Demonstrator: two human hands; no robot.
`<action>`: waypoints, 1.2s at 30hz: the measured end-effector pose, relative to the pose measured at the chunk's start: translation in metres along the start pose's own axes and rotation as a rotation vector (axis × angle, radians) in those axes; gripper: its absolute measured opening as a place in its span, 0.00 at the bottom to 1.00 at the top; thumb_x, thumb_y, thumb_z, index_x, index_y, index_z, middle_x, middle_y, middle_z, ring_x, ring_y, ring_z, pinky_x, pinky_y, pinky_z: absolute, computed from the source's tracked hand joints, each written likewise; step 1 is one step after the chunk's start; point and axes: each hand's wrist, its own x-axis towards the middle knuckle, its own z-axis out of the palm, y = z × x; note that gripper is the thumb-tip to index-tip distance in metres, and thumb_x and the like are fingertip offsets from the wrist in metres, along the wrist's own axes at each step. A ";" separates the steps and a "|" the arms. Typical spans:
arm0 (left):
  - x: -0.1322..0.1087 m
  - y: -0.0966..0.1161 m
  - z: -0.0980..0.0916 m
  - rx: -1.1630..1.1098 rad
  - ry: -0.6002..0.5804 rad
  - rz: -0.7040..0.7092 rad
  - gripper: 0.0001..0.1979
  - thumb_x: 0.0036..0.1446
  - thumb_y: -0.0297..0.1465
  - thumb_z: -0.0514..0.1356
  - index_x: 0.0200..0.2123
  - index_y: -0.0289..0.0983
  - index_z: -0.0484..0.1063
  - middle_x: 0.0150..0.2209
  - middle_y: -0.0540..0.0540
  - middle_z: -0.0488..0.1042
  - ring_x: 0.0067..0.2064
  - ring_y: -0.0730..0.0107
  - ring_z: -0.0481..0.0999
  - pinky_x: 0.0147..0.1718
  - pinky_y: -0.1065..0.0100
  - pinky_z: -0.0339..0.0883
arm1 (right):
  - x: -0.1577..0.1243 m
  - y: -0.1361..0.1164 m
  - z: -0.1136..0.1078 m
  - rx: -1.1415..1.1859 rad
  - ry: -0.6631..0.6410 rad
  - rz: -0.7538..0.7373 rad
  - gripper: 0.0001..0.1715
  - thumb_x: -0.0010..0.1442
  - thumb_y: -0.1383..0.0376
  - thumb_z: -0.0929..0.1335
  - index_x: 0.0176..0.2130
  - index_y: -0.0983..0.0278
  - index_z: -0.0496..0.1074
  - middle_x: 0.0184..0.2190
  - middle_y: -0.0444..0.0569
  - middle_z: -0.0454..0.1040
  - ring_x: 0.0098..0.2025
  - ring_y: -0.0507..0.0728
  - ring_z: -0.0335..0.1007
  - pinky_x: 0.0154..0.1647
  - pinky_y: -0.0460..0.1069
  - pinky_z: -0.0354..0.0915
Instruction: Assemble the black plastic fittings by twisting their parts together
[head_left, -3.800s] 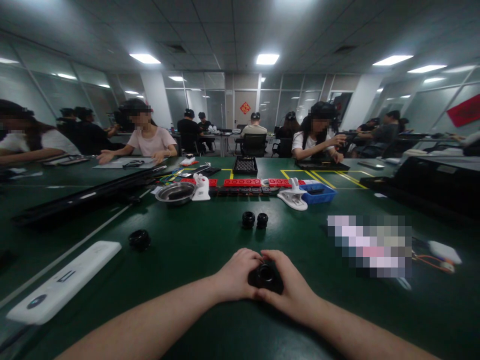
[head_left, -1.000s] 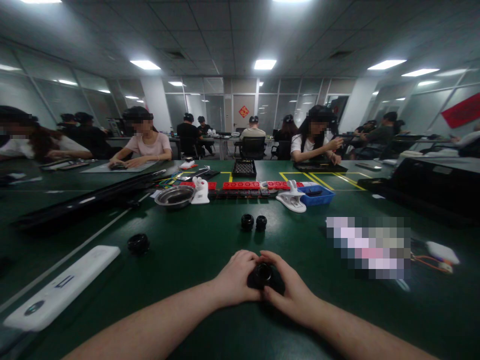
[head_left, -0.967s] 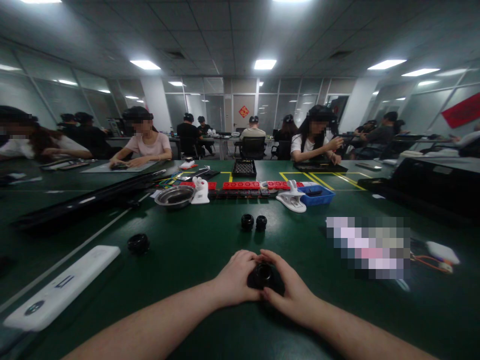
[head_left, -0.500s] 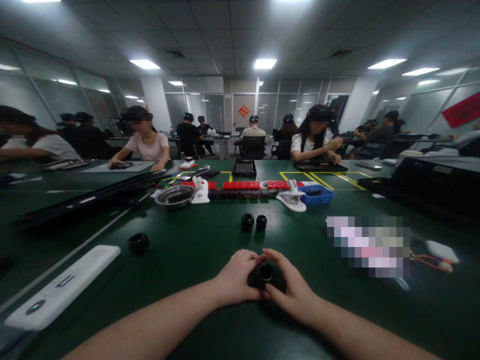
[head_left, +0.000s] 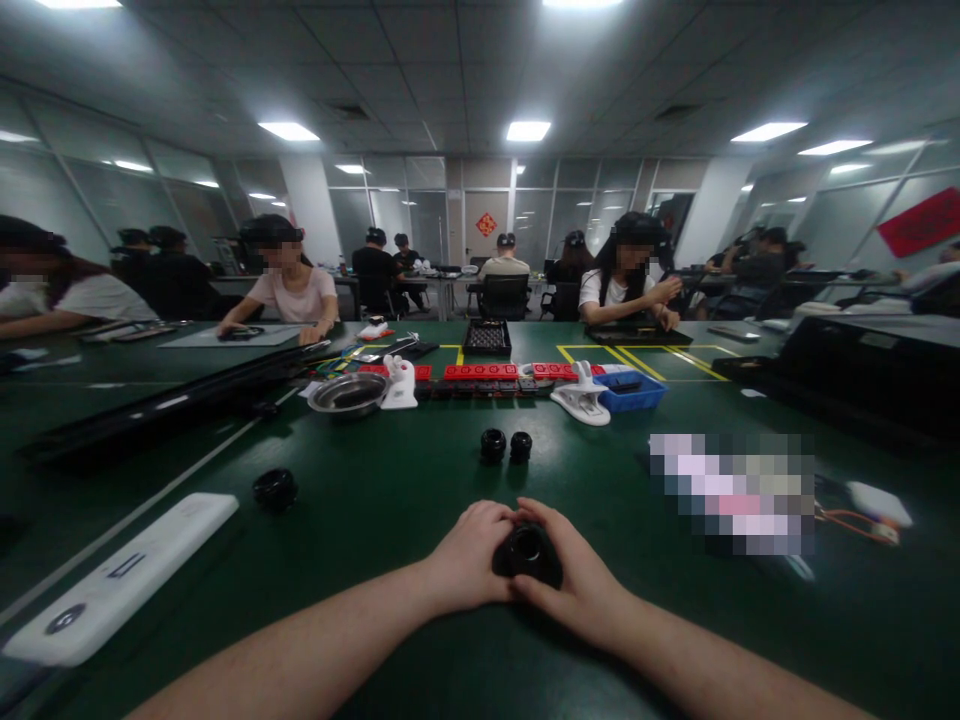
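Low in the middle of the view, a black round fitting [head_left: 529, 543] with an open hole in its top is held between my two hands, close over the table. My left hand [head_left: 474, 556] is wrapped round its left side. From the right, my right hand [head_left: 583, 572] curls round it, thumb at the near side and fingers at the far side. The hands hide much of its lower body. Two similar black fittings [head_left: 493, 446] stand side by side farther up the table, and one more black fitting [head_left: 275, 489] sits to the left.
On the left lies a white power strip [head_left: 124, 580]. Across the table are a metal bowl [head_left: 348, 394], white clamps [head_left: 583, 395], a blue tray [head_left: 630, 390] and a row of red blocks [head_left: 480, 371]. A blurred-out item [head_left: 731, 495] lies to the right. People sit opposite.
My right hand has turned a little leftward round the fitting, its thumb now farther left along the near side. My left hand stays nearly in place. The whole view has shifted slightly.
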 end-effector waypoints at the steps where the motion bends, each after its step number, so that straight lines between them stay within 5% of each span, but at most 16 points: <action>1: 0.000 0.000 0.000 0.004 -0.004 0.000 0.26 0.38 0.38 0.65 0.43 0.38 0.65 0.43 0.45 0.64 0.46 0.59 0.62 0.46 0.61 0.57 | 0.000 -0.001 0.000 -0.002 -0.002 0.003 0.40 0.46 0.66 0.69 0.55 0.63 0.50 0.50 0.55 0.60 0.52 0.61 0.57 0.53 0.58 0.55; 10: 0.000 0.002 0.000 -0.009 0.018 -0.027 0.25 0.37 0.38 0.65 0.40 0.38 0.65 0.41 0.46 0.65 0.44 0.60 0.63 0.44 0.62 0.59 | 0.002 -0.001 -0.001 -0.009 0.021 0.060 0.31 0.45 0.69 0.69 0.48 0.62 0.58 0.44 0.51 0.65 0.47 0.60 0.62 0.49 0.57 0.59; 19: -0.001 -0.003 0.002 0.005 0.014 0.007 0.27 0.37 0.41 0.65 0.42 0.37 0.65 0.43 0.45 0.64 0.46 0.58 0.62 0.45 0.60 0.58 | 0.001 -0.003 -0.002 0.001 0.019 0.001 0.39 0.45 0.65 0.69 0.53 0.63 0.51 0.49 0.55 0.60 0.50 0.62 0.58 0.51 0.58 0.57; 27: 0.000 -0.001 0.002 0.002 0.041 0.024 0.24 0.36 0.39 0.65 0.39 0.38 0.65 0.40 0.47 0.66 0.43 0.61 0.64 0.44 0.62 0.58 | 0.002 0.000 -0.001 0.008 0.056 -0.009 0.27 0.45 0.71 0.66 0.46 0.62 0.59 0.42 0.51 0.66 0.45 0.58 0.63 0.47 0.55 0.61; 36: 0.002 -0.002 0.000 -0.025 0.014 -0.044 0.26 0.35 0.41 0.66 0.38 0.37 0.65 0.40 0.46 0.66 0.43 0.59 0.64 0.43 0.61 0.59 | 0.000 -0.003 -0.003 0.015 0.021 0.000 0.37 0.45 0.66 0.69 0.52 0.63 0.52 0.48 0.55 0.61 0.49 0.61 0.59 0.50 0.57 0.58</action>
